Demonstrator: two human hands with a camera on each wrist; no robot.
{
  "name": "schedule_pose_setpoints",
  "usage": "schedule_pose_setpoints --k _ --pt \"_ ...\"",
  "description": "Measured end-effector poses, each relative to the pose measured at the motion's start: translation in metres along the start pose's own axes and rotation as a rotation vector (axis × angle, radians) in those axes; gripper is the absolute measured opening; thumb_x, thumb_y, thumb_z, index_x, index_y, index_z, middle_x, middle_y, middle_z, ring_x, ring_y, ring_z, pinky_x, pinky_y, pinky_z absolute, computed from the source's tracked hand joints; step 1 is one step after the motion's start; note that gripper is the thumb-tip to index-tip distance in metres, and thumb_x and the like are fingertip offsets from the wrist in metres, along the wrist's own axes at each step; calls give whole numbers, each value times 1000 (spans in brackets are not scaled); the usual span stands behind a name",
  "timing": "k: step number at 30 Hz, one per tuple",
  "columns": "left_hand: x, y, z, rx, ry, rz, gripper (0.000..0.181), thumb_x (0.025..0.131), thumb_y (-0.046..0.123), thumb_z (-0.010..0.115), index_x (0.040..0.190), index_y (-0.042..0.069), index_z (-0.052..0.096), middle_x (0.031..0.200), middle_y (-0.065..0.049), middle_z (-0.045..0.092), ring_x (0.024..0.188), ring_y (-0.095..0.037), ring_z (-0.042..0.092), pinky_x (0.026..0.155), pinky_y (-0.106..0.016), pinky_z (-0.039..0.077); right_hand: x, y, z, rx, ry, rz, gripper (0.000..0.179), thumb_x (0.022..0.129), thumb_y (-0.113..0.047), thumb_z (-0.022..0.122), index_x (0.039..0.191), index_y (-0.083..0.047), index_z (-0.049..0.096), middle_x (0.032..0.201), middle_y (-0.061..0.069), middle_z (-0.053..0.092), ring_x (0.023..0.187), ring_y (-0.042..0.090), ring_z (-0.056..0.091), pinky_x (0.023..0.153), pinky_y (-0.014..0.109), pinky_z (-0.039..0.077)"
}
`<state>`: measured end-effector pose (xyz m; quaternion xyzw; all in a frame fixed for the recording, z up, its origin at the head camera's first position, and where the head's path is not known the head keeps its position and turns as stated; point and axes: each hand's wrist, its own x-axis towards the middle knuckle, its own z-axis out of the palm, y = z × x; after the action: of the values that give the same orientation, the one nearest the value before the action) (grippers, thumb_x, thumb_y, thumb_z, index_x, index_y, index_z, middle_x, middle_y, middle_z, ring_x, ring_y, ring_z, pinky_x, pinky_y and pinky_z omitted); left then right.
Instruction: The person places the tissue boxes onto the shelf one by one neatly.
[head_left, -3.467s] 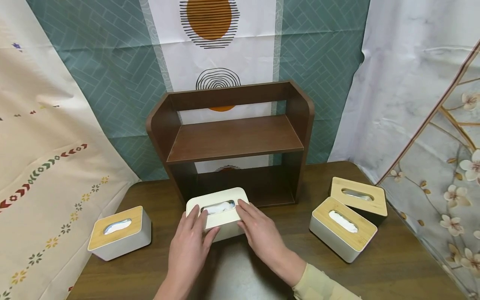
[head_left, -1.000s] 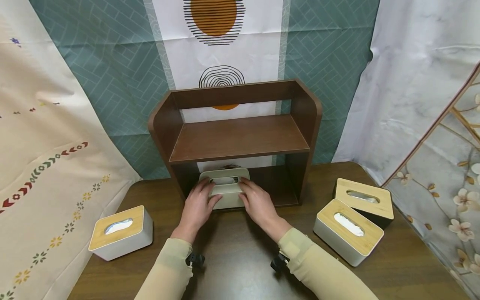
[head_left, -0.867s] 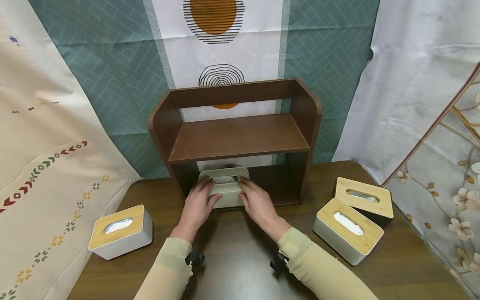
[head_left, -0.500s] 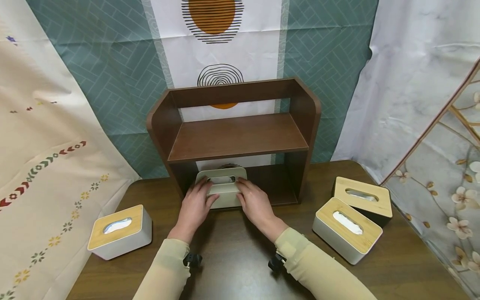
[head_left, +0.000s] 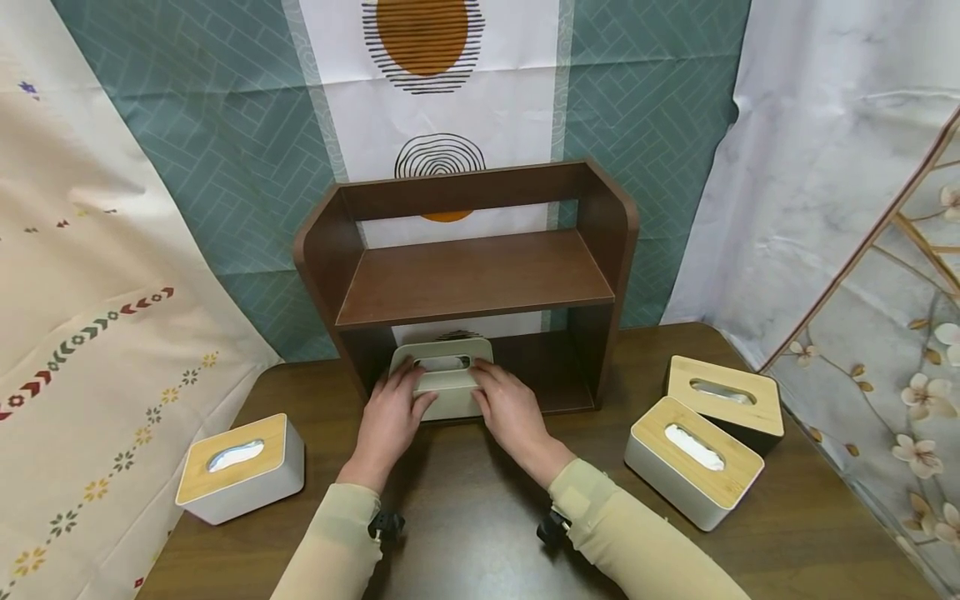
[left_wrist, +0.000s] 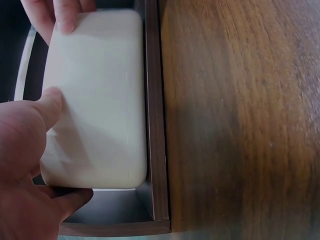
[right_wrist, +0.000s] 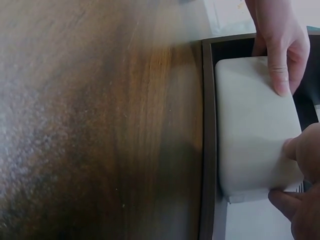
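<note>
A cream tissue box point(head_left: 450, 403) sits in the lower compartment of a dark brown two-tier shelf point(head_left: 480, 275), towards its left side. My left hand point(head_left: 388, 421) grips the box's left end, thumb on the front face and fingers over the top and end. At the other end my right hand point(head_left: 516, 418) holds it likewise. In the left wrist view the front of the tissue box point(left_wrist: 95, 105) stands just behind the shelf's front lip point(left_wrist: 157, 125). The right wrist view shows the right thumb point(right_wrist: 291, 149) against that same face. The box's back is hidden.
A white tissue box with a wooden lid point(head_left: 243, 467) stands at the left of the brown table point(head_left: 465, 533). To the right, another white wood-lidded box point(head_left: 693, 467) overlaps a black one with a wooden lid point(head_left: 723, 396). Patterned cloths point(head_left: 255, 167) hang around the table.
Since the oldest frame, both hands have carried the cream tissue box forward from before the shelf into its lower compartment. Over the last second the hands and box have barely moved.
</note>
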<state>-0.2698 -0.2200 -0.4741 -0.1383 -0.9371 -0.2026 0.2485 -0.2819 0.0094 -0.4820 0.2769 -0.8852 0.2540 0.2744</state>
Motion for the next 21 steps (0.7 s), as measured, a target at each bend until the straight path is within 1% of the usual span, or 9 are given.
schedule_pose_setpoints --k 4,10,17,21 --pt "-1 0 0 5 3 0 50 100 28 84 139 0 70 155 -24 61 136 -53 60 111 -64 49 -1 0 1 4 -6 4 34 104 -13 79 137 -4 74 145 12 70 126 35 71 101 49 60" --pt "-1 0 -1 6 -14 -10 52 100 28 83 141 0 69 157 -24 59 139 -53 58 114 -64 47 0 0 2 4 4 3 34 104 -13 80 136 -4 74 145 12 70 126 34 71 101 48 60" --pt "-2 0 1 6 -3 -2 50 100 27 84 140 -1 69 156 -25 60 138 -53 58 114 -65 47 -1 0 3 1 14 2 34 103 -13 80 136 -5 74 144 12 70 127 32 71 101 47 60" --pt "-2 -1 1 5 -10 -6 51 101 27 83 140 -1 69 156 -25 60 138 -53 58 114 -64 47 -1 1 4 1 20 -6 34 103 -13 80 136 -5 74 144 11 70 127 32 71 101 47 60"
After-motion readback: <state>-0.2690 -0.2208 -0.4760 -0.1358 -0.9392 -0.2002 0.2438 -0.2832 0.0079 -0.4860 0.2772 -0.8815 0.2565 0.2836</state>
